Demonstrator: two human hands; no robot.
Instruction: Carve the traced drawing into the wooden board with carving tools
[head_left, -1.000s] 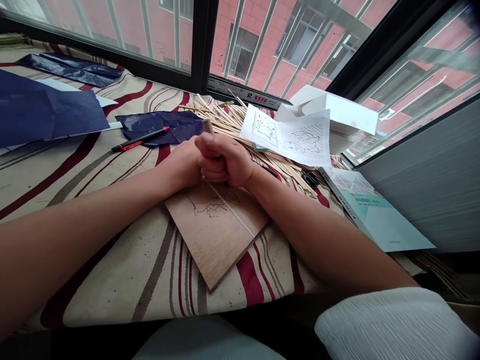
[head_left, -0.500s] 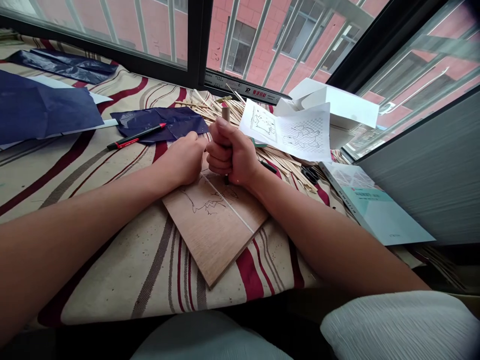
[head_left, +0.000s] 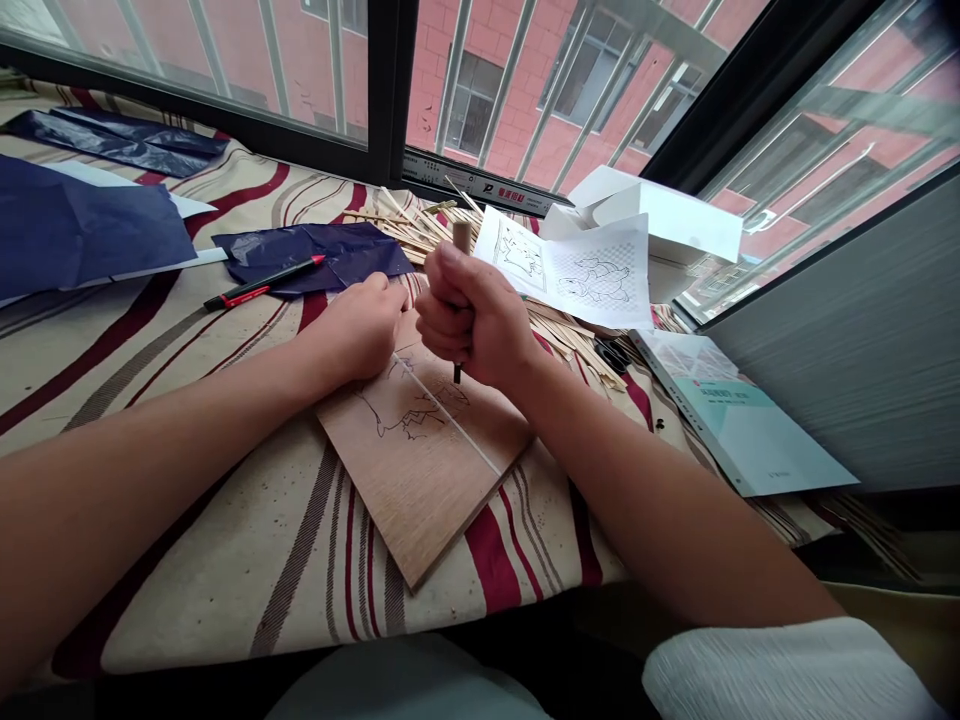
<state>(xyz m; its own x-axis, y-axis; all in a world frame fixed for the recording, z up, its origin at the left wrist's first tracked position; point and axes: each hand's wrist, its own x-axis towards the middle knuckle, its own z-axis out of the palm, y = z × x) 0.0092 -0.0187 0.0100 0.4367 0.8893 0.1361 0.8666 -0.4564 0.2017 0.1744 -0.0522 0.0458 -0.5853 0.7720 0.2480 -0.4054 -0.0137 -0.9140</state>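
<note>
A wooden board [head_left: 427, 500] with dark line drawing and a pale straight line across it lies at an angle before me. My left hand [head_left: 367, 325] is closed at the board's far left edge, its fingers curled and partly hidden. In my right fist [head_left: 476, 315] is an upright carving tool [head_left: 461, 237]; its wooden handle end sticks out above the fist and its dark tip shows below, over the drawn part of the board. Whether the tip touches the wood I cannot tell.
Beyond the hands lie thin wooden strips [head_left: 574, 345], a paper with printed drawings [head_left: 592, 275], and a white box [head_left: 682, 215]. A book [head_left: 757, 420] and black scissors [head_left: 611, 353] are at right. Dark blue sheets [head_left: 322, 250] and a red-black pen [head_left: 262, 284] lie left on striped cloth.
My right hand has shifted slightly to the right with the carving tool, and more of the tool's tip shows. My left hand stays at the board's edge. The view has tilted a little.
</note>
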